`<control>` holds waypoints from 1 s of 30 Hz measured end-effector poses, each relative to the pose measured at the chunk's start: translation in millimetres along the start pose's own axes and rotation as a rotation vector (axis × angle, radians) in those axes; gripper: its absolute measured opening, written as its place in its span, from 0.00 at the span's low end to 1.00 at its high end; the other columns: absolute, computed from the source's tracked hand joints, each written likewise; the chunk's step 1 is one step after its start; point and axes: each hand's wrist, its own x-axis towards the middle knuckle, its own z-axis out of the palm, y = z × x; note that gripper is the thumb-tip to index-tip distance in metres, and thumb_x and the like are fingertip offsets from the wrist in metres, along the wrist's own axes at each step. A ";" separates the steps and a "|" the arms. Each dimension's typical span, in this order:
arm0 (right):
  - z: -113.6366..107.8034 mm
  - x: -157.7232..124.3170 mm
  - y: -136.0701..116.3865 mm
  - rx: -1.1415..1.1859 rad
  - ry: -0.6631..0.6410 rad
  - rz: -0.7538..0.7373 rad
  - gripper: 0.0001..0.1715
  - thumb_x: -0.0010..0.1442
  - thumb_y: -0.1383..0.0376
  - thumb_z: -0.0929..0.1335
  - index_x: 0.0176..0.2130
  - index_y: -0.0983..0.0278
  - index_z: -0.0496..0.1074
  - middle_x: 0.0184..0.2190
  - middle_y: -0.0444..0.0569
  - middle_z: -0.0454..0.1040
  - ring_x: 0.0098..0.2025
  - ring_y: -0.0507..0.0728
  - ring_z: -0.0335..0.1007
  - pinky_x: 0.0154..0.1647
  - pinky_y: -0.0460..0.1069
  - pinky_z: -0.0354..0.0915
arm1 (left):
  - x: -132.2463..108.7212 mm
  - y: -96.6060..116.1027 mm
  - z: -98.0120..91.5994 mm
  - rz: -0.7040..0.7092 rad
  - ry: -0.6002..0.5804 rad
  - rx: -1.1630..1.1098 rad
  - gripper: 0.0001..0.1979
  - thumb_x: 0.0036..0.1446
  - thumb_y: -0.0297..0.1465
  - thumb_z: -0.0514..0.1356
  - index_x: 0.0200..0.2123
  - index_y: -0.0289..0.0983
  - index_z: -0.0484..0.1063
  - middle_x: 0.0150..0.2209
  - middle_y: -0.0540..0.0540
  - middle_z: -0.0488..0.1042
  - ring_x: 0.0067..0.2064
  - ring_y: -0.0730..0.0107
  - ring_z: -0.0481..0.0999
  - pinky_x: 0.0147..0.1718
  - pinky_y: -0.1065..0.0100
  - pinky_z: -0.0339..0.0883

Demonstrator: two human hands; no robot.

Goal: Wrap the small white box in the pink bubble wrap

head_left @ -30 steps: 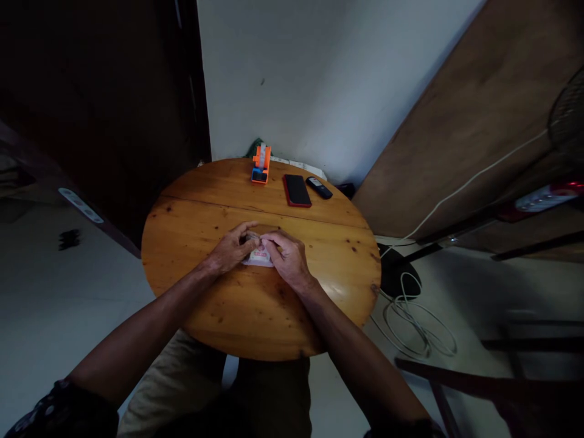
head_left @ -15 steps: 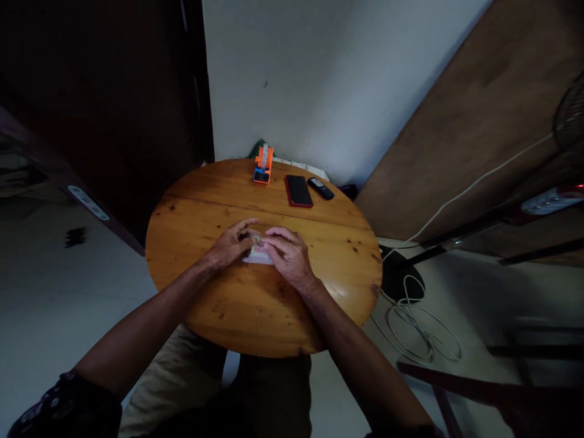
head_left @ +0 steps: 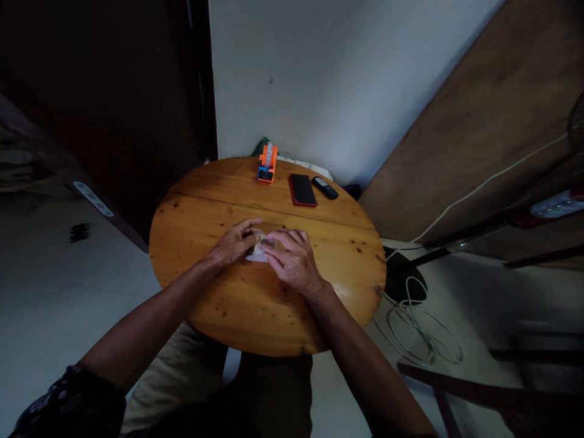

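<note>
A small whitish packet, seemingly in clear wrapping, lies on the round wooden table between my two hands. My left hand grips its left side, with the thumb on the near part and the forefinger reaching along the far side. From the right, my right hand pinches the packet's upper right part between thumb and fingers. The fingers hide much of the packet, and its print is too blurred to read.
Farther back on the table stand an orange and blue tape dispenser, a dark phone-like slab with red edges and a black handset. A wall rises behind. Coiled pale cable lies on the floor at right, near a fan stand.
My right hand has shifted its pinch on the packet, and its fingers are more bunched. The packet's red print is now covered or turned away. The whole view has shifted slightly.
</note>
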 end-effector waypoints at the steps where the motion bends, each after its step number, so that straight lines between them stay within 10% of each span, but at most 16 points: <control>1: 0.8 0.2 -0.8 -0.010 0.008 -0.012 0.09 0.65 0.65 0.68 0.42 0.59 0.80 0.46 0.49 0.80 0.46 0.59 0.69 0.46 0.57 0.59 | -0.2 0.0 0.0 0.008 -0.002 0.009 0.27 0.51 0.34 0.68 0.55 0.36 0.71 0.41 0.46 0.79 0.36 0.72 0.76 0.37 0.69 0.68; 8: 3.5 -0.3 -4.8 0.113 0.065 0.048 0.05 0.62 0.63 0.69 0.34 0.59 0.77 0.43 0.49 0.79 0.44 0.60 0.70 0.47 0.58 0.61 | 0.5 -1.8 -2.2 0.075 -0.008 0.041 0.28 0.49 0.34 0.68 0.54 0.37 0.70 0.44 0.43 0.79 0.40 0.69 0.77 0.39 0.69 0.69; 15: 1.3 -3.6 16.5 0.198 0.379 0.459 0.14 0.67 0.60 0.63 0.31 0.60 0.71 0.35 0.51 0.76 0.41 0.59 0.72 0.47 0.55 0.64 | 1.3 -4.7 -5.7 0.066 0.040 -0.001 0.30 0.46 0.35 0.70 0.53 0.35 0.71 0.46 0.41 0.80 0.43 0.65 0.78 0.43 0.65 0.70; 30: 41.7 -12.6 61.0 0.194 0.201 0.855 0.13 0.60 0.60 0.63 0.27 0.60 0.69 0.33 0.50 0.72 0.37 0.58 0.67 0.46 0.53 0.65 | 23.0 -27.4 -17.8 0.172 0.362 0.047 0.20 0.47 0.34 0.64 0.46 0.37 0.71 0.34 0.47 0.79 0.38 0.66 0.76 0.40 0.66 0.67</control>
